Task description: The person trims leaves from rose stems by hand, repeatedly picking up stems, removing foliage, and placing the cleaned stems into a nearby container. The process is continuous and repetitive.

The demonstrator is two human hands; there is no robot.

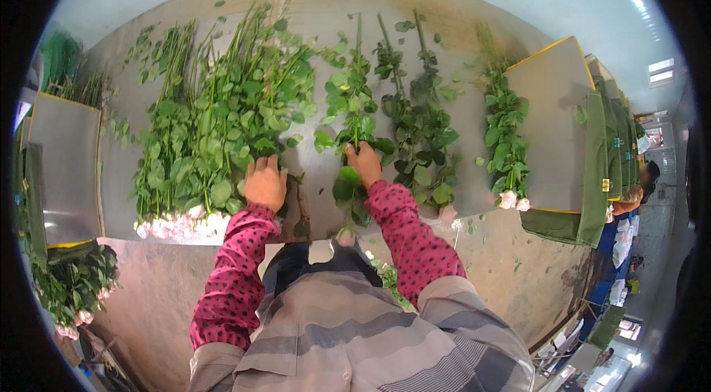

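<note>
Long-stemmed pale pink roses lie on a grey table (316, 203), blooms towards me and cut stems pointing away. My left hand (265, 184) rests at the right edge of a large leafy pile of roses (222, 136), fingers among or over the leaves; whether it grips a stem is hidden. My right hand (364, 164) closes round the leafy stem of a rose (349, 197), its bloom (345, 237) at the near table edge. Just right of that hand lie darker-leaved roses (422, 142). Between my hands is a thin brownish stem (301, 203).
A narrow rose bunch (505, 136) lies beside the right upright grey divider (550, 125), which has yellow edging and green cloth. Another divider (66, 164) stands at left, with more roses (78, 286) beyond. A person's arm (627, 204) shows far right. Loose leaves dot table and floor.
</note>
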